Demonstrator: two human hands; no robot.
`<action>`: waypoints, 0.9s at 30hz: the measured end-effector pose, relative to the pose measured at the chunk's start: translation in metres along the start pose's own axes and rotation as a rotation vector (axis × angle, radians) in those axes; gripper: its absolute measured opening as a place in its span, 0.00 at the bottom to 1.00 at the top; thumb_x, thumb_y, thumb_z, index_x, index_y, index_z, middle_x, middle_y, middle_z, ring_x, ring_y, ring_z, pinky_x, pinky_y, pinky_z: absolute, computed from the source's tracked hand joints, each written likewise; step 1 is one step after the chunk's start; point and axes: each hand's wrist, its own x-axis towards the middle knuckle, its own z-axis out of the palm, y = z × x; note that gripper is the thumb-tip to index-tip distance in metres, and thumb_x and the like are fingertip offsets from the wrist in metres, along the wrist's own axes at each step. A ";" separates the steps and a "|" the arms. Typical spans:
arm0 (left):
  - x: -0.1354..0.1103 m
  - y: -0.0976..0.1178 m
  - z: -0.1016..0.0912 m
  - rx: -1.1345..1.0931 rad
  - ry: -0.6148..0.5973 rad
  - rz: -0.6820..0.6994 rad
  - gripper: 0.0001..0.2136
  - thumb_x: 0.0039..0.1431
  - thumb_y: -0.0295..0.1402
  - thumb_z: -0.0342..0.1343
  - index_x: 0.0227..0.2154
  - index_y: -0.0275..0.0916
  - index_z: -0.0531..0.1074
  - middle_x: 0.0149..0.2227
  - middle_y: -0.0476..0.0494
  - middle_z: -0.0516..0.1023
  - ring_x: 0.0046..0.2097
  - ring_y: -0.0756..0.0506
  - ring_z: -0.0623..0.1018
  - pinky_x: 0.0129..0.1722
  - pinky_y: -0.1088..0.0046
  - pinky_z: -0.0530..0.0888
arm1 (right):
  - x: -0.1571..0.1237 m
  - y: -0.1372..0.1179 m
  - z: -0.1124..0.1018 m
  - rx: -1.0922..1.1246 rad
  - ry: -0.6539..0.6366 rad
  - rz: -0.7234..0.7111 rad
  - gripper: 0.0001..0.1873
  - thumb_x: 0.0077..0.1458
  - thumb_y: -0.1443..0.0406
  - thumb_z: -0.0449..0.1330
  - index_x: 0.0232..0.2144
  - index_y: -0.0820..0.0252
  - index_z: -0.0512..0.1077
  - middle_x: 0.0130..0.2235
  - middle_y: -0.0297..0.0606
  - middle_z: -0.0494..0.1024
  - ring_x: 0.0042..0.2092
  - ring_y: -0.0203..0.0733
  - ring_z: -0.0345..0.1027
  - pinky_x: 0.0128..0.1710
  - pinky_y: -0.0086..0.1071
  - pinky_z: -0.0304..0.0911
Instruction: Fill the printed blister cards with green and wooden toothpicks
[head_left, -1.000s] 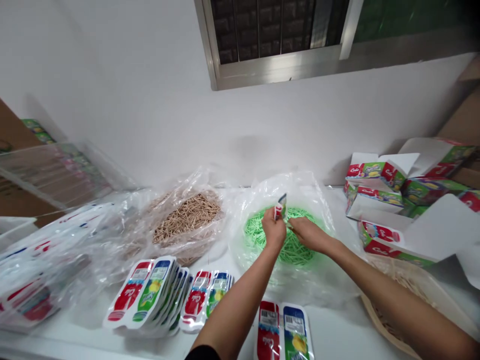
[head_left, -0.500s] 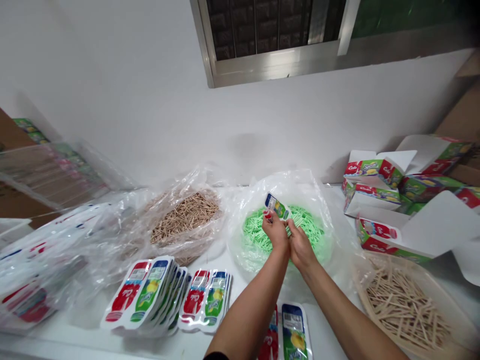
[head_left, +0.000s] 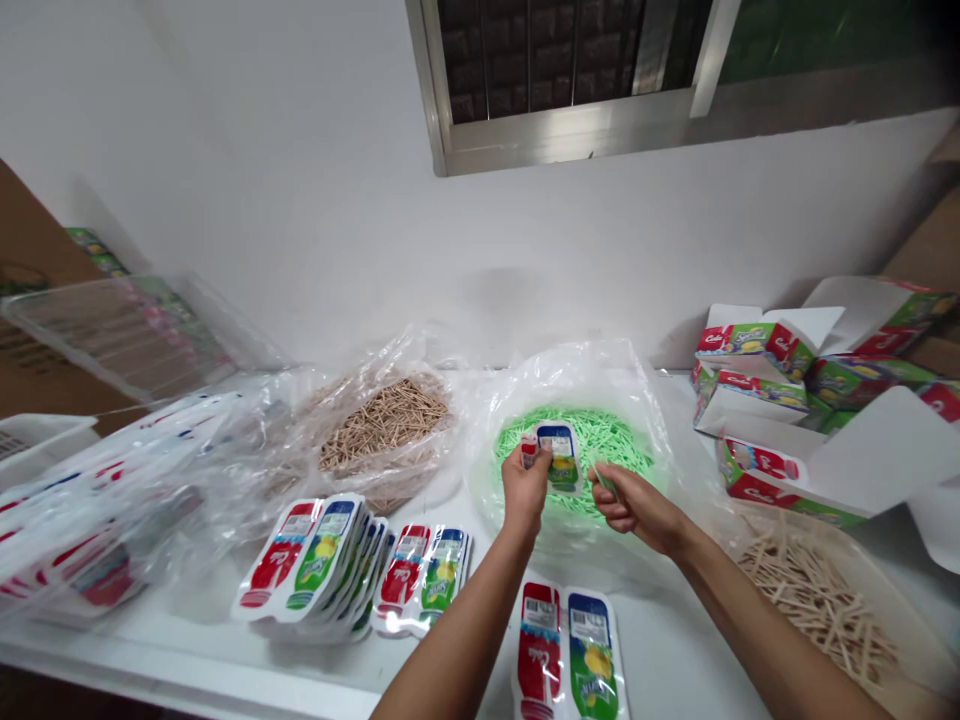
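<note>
My left hand (head_left: 525, 485) is closed around a two-part printed pack (head_left: 560, 455), with its red cola half mostly behind my fingers and its blue-green lemon half facing me. To the right, the fingers of my right hand (head_left: 628, 500) pinch a thin pale green stick (head_left: 606, 482); whether there is more than one I cannot tell. Both hands are over an open clear plastic bag (head_left: 652, 385) of green sticks (head_left: 600, 430). Just below them on the table lies a flat cola-and-lemon pack (head_left: 540, 650).
Stacked packs (head_left: 300, 560) and a smaller pile (head_left: 424, 575) stand left of my forearm. Behind them is a bag of brown sticks (head_left: 390, 420). At right are open printed boxes (head_left: 757, 400) and a tub of wooden sticks (head_left: 817, 600). Plastic-wrapped packs (head_left: 97, 520) cover the left.
My hands, together before, have moved apart. The left one has drawn the pack slightly back and to the left, while the right one has shifted right with a green stick.
</note>
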 end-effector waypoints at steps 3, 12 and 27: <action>-0.016 0.002 -0.019 0.050 -0.063 -0.047 0.15 0.45 0.42 0.61 0.17 0.35 0.68 0.15 0.55 0.60 0.20 0.53 0.59 0.22 0.77 0.60 | -0.009 0.001 0.002 -0.055 -0.007 -0.010 0.18 0.54 0.50 0.55 0.26 0.57 0.57 0.21 0.23 0.55 0.18 0.26 0.46 0.15 0.20 0.43; -0.060 0.012 -0.060 0.136 -0.173 -0.028 0.15 0.45 0.38 0.62 0.13 0.35 0.69 0.15 0.53 0.62 0.21 0.53 0.60 0.23 0.76 0.57 | -0.047 -0.010 0.014 -0.976 0.109 -0.394 0.16 0.61 0.53 0.46 0.44 0.55 0.63 0.38 0.42 0.75 0.40 0.48 0.70 0.39 0.39 0.63; -0.108 0.038 -0.060 -0.085 -0.355 -0.190 0.15 0.43 0.43 0.65 0.23 0.34 0.73 0.22 0.48 0.70 0.27 0.48 0.70 0.32 0.72 0.67 | -0.081 -0.015 0.044 -1.225 -0.053 -0.474 0.10 0.64 0.59 0.41 0.34 0.53 0.58 0.31 0.37 0.71 0.32 0.44 0.67 0.32 0.35 0.58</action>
